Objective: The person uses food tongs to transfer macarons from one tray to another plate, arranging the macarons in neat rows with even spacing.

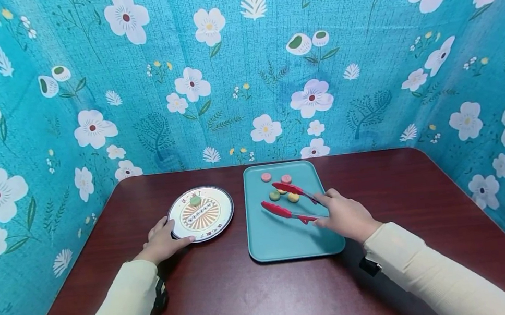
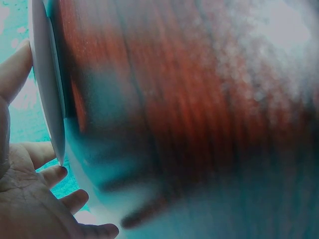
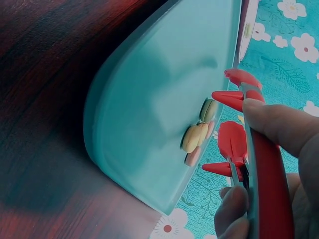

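Observation:
My right hand grips a pair of tongs with red heads and red handle grips. The tongs' arms are spread over the teal tray, with nothing between their tips. Several macarons lie near the tray's far half: a pink macaron, another pink one, a green one and yellow ones. At the left, my left hand touches the rim of a round white plate, thumb along its near edge and other fingers splayed beside it. One green macaron rests on the plate.
Both plate and tray are on a dark reddish-brown table. A blue floral cloth hangs behind and along both sides of the table. The plate stands left of the tray, with a strip of tabletop between them.

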